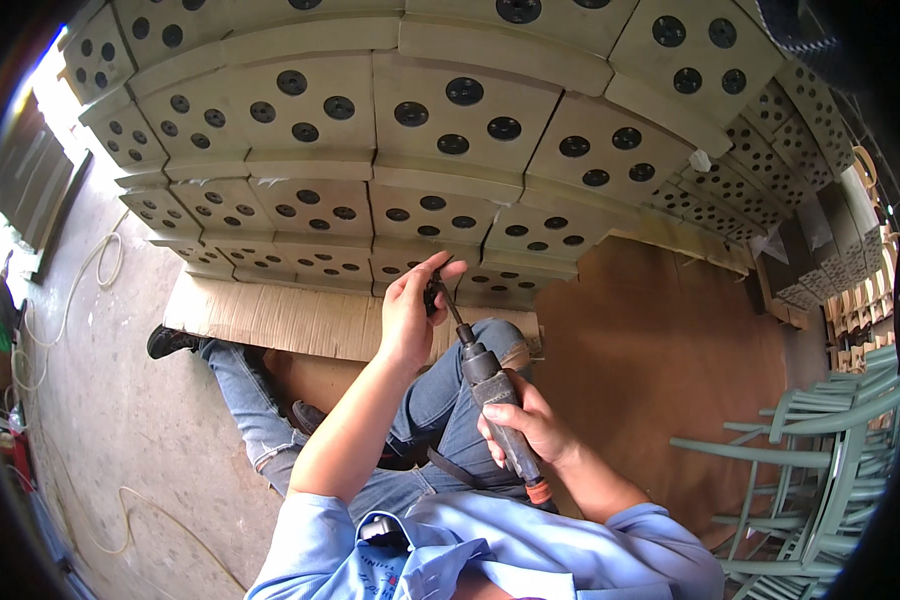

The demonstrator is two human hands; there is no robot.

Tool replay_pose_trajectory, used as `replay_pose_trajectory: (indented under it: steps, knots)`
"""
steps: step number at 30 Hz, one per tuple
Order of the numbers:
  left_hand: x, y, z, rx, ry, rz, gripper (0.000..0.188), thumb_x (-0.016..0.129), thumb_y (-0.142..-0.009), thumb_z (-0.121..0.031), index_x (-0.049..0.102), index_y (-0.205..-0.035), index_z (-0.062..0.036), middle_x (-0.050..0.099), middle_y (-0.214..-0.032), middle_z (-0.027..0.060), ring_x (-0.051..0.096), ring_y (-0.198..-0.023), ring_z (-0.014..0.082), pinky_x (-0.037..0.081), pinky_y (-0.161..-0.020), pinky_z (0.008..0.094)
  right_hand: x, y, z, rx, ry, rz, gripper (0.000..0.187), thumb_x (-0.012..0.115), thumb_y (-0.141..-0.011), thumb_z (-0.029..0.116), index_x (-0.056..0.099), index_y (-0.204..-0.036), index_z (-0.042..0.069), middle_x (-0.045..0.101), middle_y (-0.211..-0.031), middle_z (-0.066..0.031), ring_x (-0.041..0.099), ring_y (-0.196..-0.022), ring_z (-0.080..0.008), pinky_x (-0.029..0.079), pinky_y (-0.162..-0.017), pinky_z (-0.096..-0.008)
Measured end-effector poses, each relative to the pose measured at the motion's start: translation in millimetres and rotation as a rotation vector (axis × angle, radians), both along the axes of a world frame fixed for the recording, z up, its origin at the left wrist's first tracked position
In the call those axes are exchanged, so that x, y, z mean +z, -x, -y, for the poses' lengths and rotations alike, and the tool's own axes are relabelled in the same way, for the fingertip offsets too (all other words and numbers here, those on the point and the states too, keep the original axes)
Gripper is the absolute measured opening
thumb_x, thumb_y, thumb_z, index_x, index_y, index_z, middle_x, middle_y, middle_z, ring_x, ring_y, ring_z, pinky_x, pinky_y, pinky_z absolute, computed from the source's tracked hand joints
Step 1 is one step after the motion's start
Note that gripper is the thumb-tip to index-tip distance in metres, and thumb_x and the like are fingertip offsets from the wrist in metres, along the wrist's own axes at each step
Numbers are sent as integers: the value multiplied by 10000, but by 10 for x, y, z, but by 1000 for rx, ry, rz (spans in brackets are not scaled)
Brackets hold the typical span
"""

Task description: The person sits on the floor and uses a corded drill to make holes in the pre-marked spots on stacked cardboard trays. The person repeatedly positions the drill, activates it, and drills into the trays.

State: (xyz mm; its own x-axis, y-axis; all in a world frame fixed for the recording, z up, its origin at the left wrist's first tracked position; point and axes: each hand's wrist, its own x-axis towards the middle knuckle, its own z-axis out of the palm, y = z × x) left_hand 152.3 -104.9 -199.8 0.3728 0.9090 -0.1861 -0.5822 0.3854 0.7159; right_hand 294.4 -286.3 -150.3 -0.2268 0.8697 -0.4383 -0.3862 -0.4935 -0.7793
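Blue sleeves [490, 555] filled the bottom edge, both forearms rising from them. Right hand [530, 425] was wrapped fully round the grinder [498, 405] — a dark, slim air tool with an orange collar at its tail — fingers closed tight on the body. Its thin shaft slanted up and left to the tip, where the left hand [410, 310] pinched a small dark bit [433, 295] between thumb and fingertips; whether the bit sat in the collet, I could not tell. Below lay jeans-clad knees [450, 390] above a cardboard sheet [290, 320]. Behind stood stacked pale panels [410, 150] with round black holes — green chairs [820, 450] at the right edge, a hose [100, 270] on the concrete floor [130, 420] at left.
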Motion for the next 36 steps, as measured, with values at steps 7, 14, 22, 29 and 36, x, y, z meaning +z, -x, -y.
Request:
replay_pose_trajectory:
  steps: [7, 14, 22, 29, 36]
  knots:
    - [-18, -28, -17, 32, 57, 39, 253, 583, -1032, -198, 624, -1202, -15, 725, -1129, 121, 474, -638, 63, 362, -515, 201, 52, 7, 22, -35, -12, 25, 437, 696, -934, 239, 429, -1218, 43, 590, -843, -75, 605, -555, -134, 547, -470, -304]
    - [-73, -77, -55, 62, 179, 85, 209, 692, -971, -124, 641, -1154, -36, 733, -1011, 96, 459, -615, 55, 339, -498, 200, 46, -9, 45, -32, -31, 18, 426, 695, -932, 217, 433, -1215, 37, 593, -819, -83, 605, -541, -138, 543, -469, -298]
    - [-76, -34, -102, -54, 203, 205, 169, 608, -1015, -95, 636, -1168, -27, 708, -988, 74, 475, -659, 70, 350, -513, 201, 28, -30, 72, -42, -34, 18, 454, 699, -925, 209, 420, -1242, 42, 591, -821, -85, 605, -542, -140, 543, -470, -298]
    - [-28, -41, -95, -125, 191, 213, 174, 595, -1030, -142, 635, -1148, -21, 706, -986, 67, 454, -640, 73, 341, -499, 198, 52, -70, 83, -24, -15, -1, 476, 696, -923, 212, 410, -1264, 43, 592, -825, -91, 609, -547, -148, 546, -470, -303]
    - [139, -139, -36, -203, 207, 251, 162, 552, -1046, -180, 613, -1107, -43, 675, -972, 63, 433, -643, 75, 317, -479, 202, 92, -120, 177, -57, -55, -16, 515, 697, -919, 208, 398, -1307, 49, 593, -828, -94, 616, -564, -160, 551, -493, -310]
